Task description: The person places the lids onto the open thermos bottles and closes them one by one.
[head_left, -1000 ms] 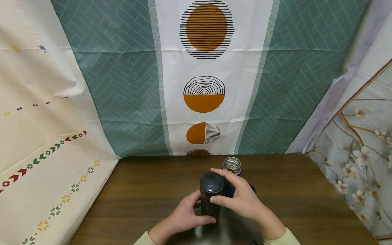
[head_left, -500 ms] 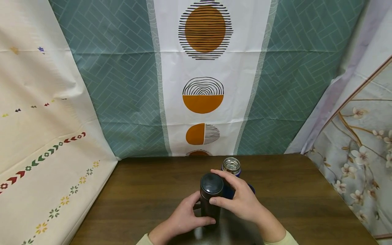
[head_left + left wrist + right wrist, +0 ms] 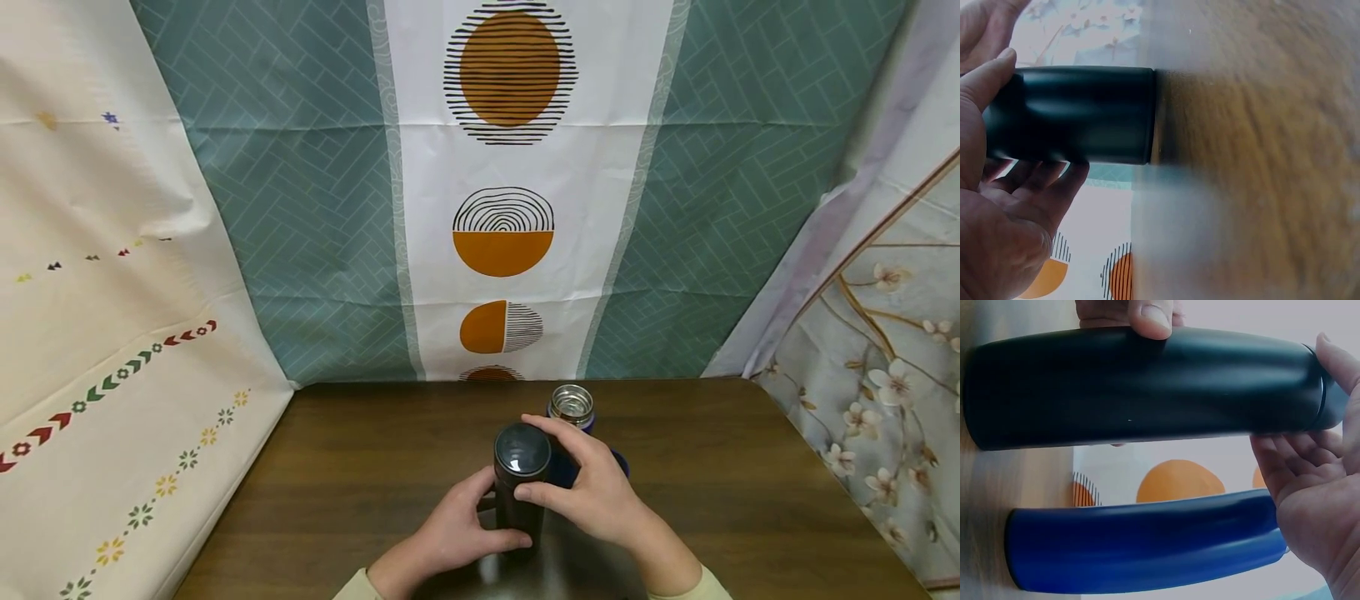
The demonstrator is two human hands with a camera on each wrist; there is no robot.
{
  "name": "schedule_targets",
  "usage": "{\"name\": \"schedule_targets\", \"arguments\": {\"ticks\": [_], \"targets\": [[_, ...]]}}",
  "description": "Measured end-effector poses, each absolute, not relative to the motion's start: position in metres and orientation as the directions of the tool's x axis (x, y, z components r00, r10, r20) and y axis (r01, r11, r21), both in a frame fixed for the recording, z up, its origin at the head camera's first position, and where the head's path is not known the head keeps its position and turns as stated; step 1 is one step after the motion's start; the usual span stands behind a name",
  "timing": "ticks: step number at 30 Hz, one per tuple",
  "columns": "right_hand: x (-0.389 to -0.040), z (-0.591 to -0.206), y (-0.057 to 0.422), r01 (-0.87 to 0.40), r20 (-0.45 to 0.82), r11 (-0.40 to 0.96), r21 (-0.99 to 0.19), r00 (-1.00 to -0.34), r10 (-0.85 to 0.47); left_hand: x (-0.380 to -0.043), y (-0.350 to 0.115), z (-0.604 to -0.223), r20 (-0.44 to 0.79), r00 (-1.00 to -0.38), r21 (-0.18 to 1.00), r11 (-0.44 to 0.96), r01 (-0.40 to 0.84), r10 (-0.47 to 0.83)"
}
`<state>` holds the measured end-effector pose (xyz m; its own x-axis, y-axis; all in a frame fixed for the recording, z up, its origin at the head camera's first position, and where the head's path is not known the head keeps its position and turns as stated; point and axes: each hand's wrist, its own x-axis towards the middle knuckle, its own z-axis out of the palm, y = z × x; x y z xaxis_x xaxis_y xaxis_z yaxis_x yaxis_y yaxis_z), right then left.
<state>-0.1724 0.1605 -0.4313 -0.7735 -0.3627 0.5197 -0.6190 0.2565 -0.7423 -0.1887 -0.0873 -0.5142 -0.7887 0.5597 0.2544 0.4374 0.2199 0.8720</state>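
Observation:
A black thermos (image 3: 519,512) stands upright on the wooden table near the front. Its dark glossy lid (image 3: 522,450) is on top. My left hand (image 3: 457,529) grips the lower body, thumb across the front and fingers behind. Around the lid end curl the thumb and fingers of my right hand (image 3: 592,487). The right wrist view shows the black thermos (image 3: 1147,387) lengthwise between both hands. Just behind it stands a blue thermos (image 3: 1135,544), with its bare steel mouth (image 3: 572,402) facing up in the head view. My right hand partly hides that one.
A blue rounded edge (image 3: 621,462) peeks out behind my right hand. The brown table (image 3: 360,450) ends at a teal and white patterned cloth (image 3: 322,250) at the back. Pale cloths with flower patterns hang at the left and right sides.
The view shifts slightly with the head. Both hands keep the same hold on the black thermos, and the blue thermos stays in place.

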Motion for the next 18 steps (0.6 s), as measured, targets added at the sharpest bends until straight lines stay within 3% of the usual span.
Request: {"name": "schedule_targets", "arguments": {"ticks": [18], "targets": [[-0.1716, -0.4325, 0.1608, -0.651, 0.553, 0.25, -0.717, -0.749, -0.365, -0.1862, -0.0864, -0.5127, 0.285, -0.778, 0.858, 0.213, 0.467, 0.561]]}}
